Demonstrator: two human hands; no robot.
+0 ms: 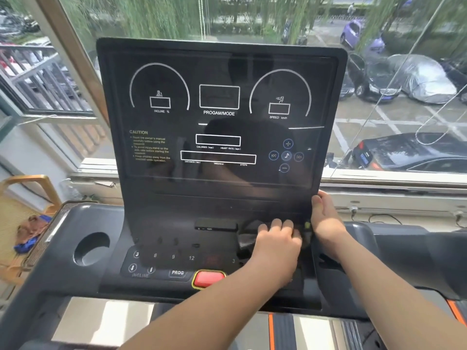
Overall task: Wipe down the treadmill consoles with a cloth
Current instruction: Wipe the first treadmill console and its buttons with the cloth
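I see my left hand (276, 245) curled over the dark cloth (249, 237), pressing it to the lower panel at 5 o'clock on the console (217, 122). My right hand (326, 218) grips the console's edge at 4 o'clock, thumb in front.

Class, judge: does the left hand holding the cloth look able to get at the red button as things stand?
Probably yes. The left hand, on the cloth, sits just up-right of the red button; only flat console lies between, and the right hand grips the console's edge, clear of that path.
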